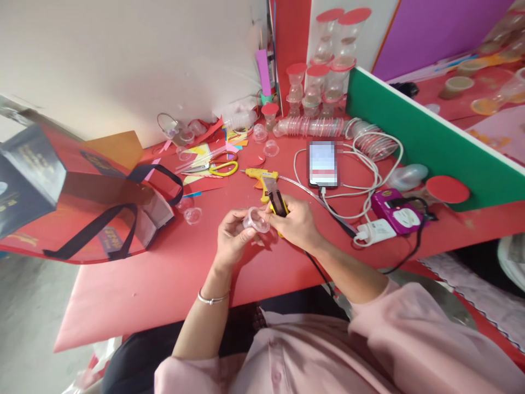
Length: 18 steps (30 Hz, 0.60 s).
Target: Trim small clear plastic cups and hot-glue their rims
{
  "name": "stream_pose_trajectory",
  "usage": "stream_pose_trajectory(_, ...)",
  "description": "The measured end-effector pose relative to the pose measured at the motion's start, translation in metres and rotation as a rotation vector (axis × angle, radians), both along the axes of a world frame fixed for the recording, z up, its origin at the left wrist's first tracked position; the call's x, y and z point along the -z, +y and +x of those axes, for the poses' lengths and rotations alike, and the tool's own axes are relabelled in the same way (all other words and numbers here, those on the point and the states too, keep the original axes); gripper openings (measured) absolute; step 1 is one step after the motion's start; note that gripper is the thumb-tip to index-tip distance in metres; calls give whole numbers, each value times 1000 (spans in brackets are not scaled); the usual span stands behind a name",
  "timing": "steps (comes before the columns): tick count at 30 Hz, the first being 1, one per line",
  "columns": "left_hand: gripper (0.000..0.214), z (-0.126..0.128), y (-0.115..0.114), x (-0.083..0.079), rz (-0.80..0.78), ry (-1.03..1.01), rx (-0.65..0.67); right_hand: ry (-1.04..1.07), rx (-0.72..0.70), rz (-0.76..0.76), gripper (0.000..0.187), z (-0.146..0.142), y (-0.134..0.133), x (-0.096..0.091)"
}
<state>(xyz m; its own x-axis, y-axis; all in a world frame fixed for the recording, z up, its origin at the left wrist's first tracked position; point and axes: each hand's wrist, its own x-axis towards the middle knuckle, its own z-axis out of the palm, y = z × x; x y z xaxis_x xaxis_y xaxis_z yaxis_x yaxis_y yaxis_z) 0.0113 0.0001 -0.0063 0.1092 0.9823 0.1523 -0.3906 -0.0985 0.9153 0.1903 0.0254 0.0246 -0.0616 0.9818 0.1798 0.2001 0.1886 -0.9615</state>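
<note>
Held in the fingers of my left hand (233, 238) is a small clear plastic cup (257, 220), tilted, its open rim towards the right. My right hand (297, 221) is closed around the lower handle of a yellow hot glue gun (262, 175) with a black grip, and its fingertips meet the cup's rim. The nozzle points left, and a clear glue stick (297, 185) sticks out of the back. Yellow-handled scissors (223, 168) lie beyond the hands among paper scraps. A loose clear cup (192, 215) rests to the left.
A large red and navy bag (98, 202) stands at left. Beyond the hands, a phone (323, 163) is cabled to a white charger (375, 232) beside a purple power socket (396, 210). Stacked cups (311, 127) lie before red-capped hourglass-shaped cup pairs (315, 87). A green partition (430, 148) runs along the right.
</note>
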Motion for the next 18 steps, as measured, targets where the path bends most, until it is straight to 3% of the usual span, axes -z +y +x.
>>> stream_pose_trajectory(13, 35, -2, 1, 0, 39, 13, -5, 14, -69, -50, 18, 0, 4, 3)
stream_pose_trajectory(18, 35, -2, 0, 2, 31, 10, 13, 37, -27, -45, 15, 0, 1, 0)
